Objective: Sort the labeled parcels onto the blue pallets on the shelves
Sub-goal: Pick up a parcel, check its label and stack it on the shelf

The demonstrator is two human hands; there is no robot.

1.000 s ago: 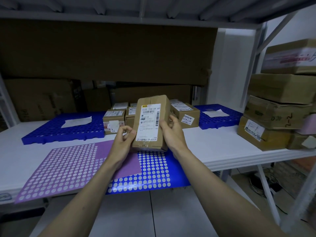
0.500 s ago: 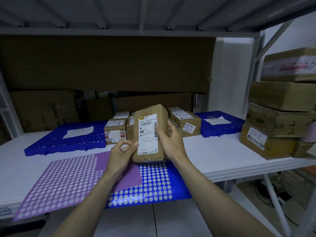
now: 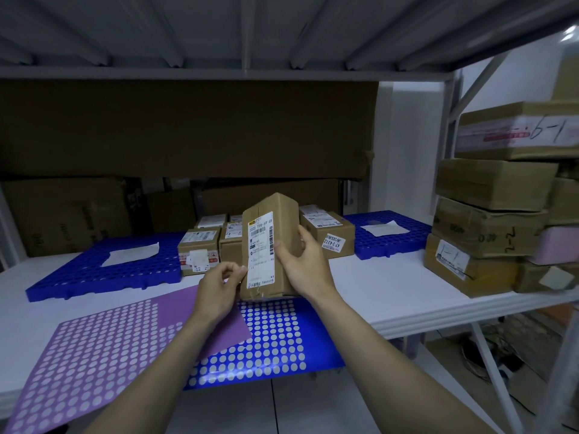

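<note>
While the white metal shelf carries everything at chest height, the two blue plastic grid pallets sit on it at ten o'clock and two o'clock from the hands, each bearing a white paper slip. A stack of brown cardboard cartons fills three o'clock, and a cluster of small labelled cardboard parcels waits at twelve o'clock between the pallets. Nearer, a purple dotted sheet overlaps a blue dotted sheet. Upright above these is the tall brown cardboard parcel with a white shipping label: the right hand wraps its right side, thumb on the label, while the left hand pinches its lower left edge with curled fingertips. The label's small print is probably too blurred to read here. To do this well, hold the label square to the eyes, read its code, match it to a pallet's slip, then carry the parcel across with a firm two-handed grip.
</note>
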